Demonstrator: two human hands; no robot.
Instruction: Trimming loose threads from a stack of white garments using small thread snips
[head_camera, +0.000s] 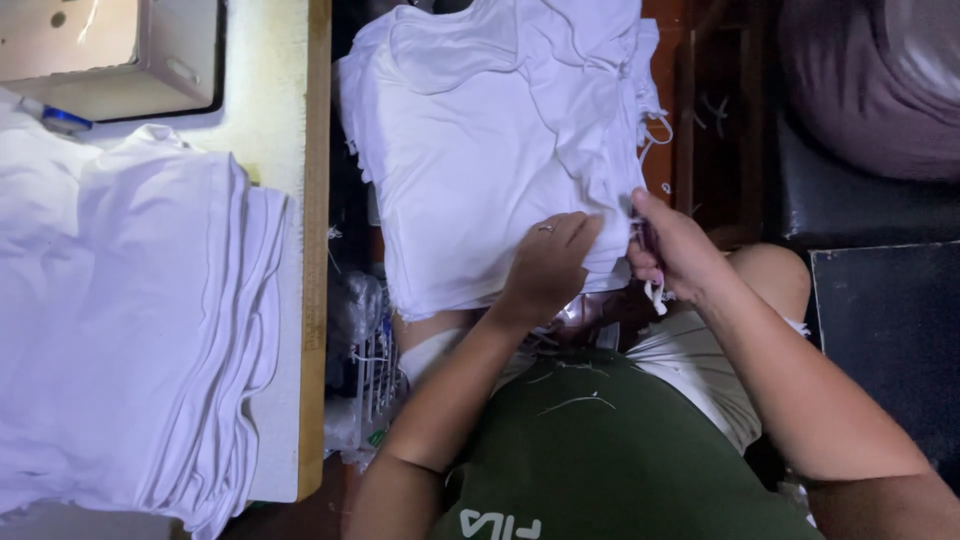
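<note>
Head view: left hand pressing flat, right hand pinching edge of top white garment on lap pile; finished-looking stack along worktop left edge.

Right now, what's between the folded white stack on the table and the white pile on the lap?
Head view: between the folded stack and the lap pile run the table's wooden edge and a dark gap holding clear plastic clutter.

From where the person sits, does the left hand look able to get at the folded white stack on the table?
Probably yes: the left hand rests flat on lap garments, and nothing blocks the way to the folded stack.
</note>
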